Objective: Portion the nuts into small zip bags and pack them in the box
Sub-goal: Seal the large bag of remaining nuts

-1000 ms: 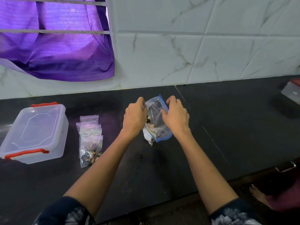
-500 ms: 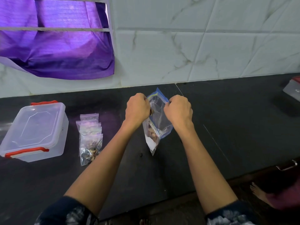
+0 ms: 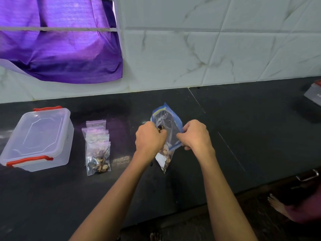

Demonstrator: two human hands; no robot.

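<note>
Large zip bag (image 3: 171, 126): clear, blue-edged, held upright above the counter (image 3: 243, 136) between both hands; its lower end hangs just over the dark surface, and whether it touches cannot be told.
Nuts (image 3: 165, 152): a small brown cluster in the lower part of the large bag, partly hidden by the left hand; single pieces are too blurred to tell apart.
Left hand (image 3: 150, 139): fingers curled, gripping the left edge of the large bag; the fingertips are hidden behind the knuckles.
Right hand (image 3: 195, 134): fingers curled, pinching the blue right edge of the large bag; the thumb is out of sight.
Small zip bags (image 3: 97, 145): an overlapping row flat on the counter, left of the hands and well apart from them; the nearest one shows dark and tan nuts, the farther ones are mostly covered, so their count and contents cannot be told.
Box (image 3: 37, 139): clear plastic with red clips, lid on, at the left end of the counter just beside the small bags; its inside cannot be made out.
Purple cloth (image 3: 60, 49): hanging on the wall at upper left, cut off by the frame.
Grey container (image 3: 313, 92): at the right edge, mostly cut off.
Bare foot (image 3: 276, 204): on the floor at lower right, the rest of that person cut off.
</note>
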